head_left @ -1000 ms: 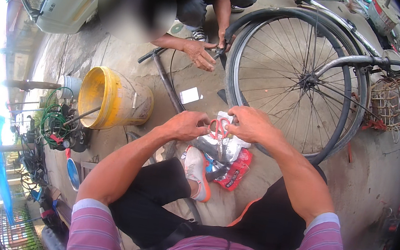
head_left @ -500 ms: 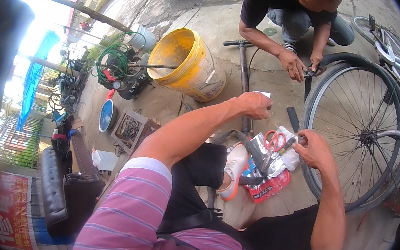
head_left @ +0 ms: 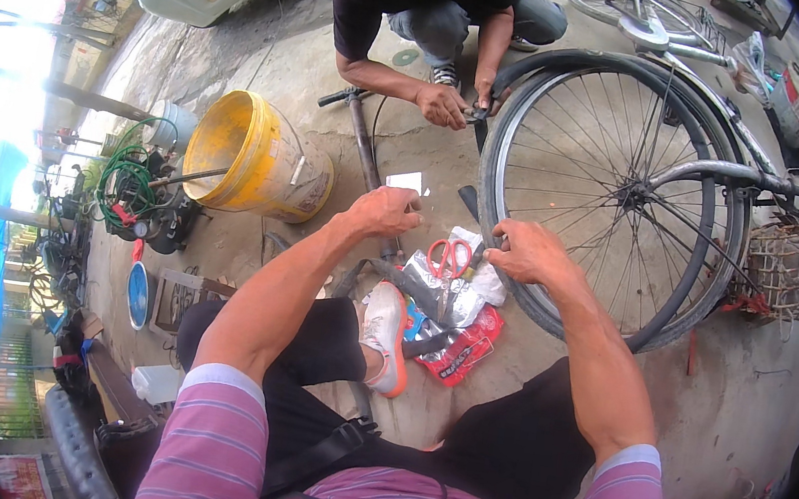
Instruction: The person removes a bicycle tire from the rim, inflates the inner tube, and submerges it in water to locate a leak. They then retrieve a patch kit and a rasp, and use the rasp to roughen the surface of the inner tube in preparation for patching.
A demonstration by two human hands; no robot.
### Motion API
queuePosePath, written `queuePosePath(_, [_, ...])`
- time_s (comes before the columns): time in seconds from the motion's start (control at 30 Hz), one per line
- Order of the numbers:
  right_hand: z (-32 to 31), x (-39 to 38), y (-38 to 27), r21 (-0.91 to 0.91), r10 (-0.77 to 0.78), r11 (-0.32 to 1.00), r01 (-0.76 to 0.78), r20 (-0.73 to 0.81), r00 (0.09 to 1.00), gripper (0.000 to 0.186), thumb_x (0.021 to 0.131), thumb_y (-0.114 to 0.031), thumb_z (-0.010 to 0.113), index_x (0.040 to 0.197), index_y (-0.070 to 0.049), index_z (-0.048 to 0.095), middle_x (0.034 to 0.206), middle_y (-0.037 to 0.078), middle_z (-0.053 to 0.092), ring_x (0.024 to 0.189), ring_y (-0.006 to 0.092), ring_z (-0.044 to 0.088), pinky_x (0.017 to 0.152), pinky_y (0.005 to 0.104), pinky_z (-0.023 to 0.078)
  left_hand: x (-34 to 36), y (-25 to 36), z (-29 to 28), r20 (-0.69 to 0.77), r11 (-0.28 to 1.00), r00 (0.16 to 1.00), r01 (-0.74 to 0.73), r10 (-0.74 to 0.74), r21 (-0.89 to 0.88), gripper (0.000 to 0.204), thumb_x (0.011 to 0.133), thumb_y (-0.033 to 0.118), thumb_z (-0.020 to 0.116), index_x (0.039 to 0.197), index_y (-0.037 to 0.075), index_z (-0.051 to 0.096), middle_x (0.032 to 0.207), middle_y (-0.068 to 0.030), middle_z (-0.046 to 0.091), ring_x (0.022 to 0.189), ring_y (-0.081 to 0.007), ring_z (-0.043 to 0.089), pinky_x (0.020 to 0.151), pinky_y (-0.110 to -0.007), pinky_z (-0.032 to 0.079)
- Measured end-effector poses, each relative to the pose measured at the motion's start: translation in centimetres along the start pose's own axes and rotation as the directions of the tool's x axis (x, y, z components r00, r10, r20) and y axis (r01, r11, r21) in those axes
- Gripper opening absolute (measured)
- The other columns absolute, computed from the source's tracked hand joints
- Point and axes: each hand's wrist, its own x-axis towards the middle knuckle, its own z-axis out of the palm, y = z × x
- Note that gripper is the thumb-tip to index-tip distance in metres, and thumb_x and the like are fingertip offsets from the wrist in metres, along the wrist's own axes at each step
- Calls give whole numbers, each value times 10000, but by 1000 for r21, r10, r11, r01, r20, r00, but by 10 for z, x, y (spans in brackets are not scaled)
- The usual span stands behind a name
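Note:
My left hand [head_left: 386,213] is raised above the ground with its fingers curled together; whatever they may hold is hidden. Just beyond it lies a small white card [head_left: 407,182]. My right hand [head_left: 530,254] is pinched beside the near side of the bicycle wheel [head_left: 634,192], with a small dark thing at its fingertips that I cannot make out. Between and below my hands are red-handled scissors [head_left: 449,259], resting on crumpled silver foil [head_left: 465,304] and a red packet [head_left: 467,351]. A dark strip [head_left: 468,201] lies near the tyre.
Across from me a crouching person [head_left: 419,25] works with both hands at the tyre's far edge. A floor pump [head_left: 364,149] stands left of them, beside a yellow bucket [head_left: 260,156]. A blue basin [head_left: 139,296] is further left; a wire basket [head_left: 791,266] is at right.
The view has swung to the right, so the surroundings sit further left. My hands stay closed and have come a little nearer each other. The other person still works at the tyre.

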Motion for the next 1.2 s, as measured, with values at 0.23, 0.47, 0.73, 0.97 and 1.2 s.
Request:
queuePosePath(0.23, [4, -14, 10, -54, -1, 999, -2, -41, 999, 560, 936, -449, 741, 1364, -87, 718, 1229, 183, 781, 1188, 364, 730, 1009, 487, 574, 20, 17, 12, -20, 998, 999, -43, 42, -53, 529, 991, 400, 673, 1331, -4, 709, 1207, -234, 775, 1102, -379, 751, 1011, -461, 568])
queuePosePath(0.47, [-8, -34, 6, 3, 22, 1000, -21, -88, 996, 538, 947, -430, 719, 1359, -84, 725, 1274, 179, 772, 1225, 356, 719, 1039, 484, 568, 58, 41, 88, -68, 661, 965, 121, -252, -740, 772, 1037, 508, 672, 1517, -78, 520, 1379, -257, 687, 1202, -355, 720, 995, -466, 577])
queuePosePath(0.73, [-6, -45, 17, 1, 23, 1000, -23, -123, 992, 432, 928, -383, 715, 1225, -72, 760, 1071, 182, 800, 1055, 373, 770, 933, 517, 592, 63, 91, 164, 122, 87, 981, 136, -152, -987, 405, 1132, 478, 550, 1263, 94, 558, 1164, -113, 709, 1025, -267, 733, 912, -501, 611])
queuePosePath(0.97, [-8, -41, 17, -20, 58, 998, -59, -26, 998, 573, 935, -440, 721, 1364, -60, 709, 1186, 208, 786, 1130, 393, 747, 980, 508, 584, 54, 97, 167, 98, 15, 978, 103, -183, -995, 425, 1134, 497, 557, 1227, 93, 647, 1000, -91, 679, 920, -244, 698, 874, -482, 616])
queuePosePath(1.2, [-17, -46, 24, 65, 94, 994, -84, -182, 979, 564, 932, -450, 726, 1362, -85, 715, 1201, 177, 789, 1146, 363, 744, 998, 490, 577, 47, 83, 185, 177, -225, 976, 146, -125, -963, 612, 1105, 647, 516, 1314, 82, 619, 1144, -111, 723, 1080, -288, 685, 975, -528, 540])
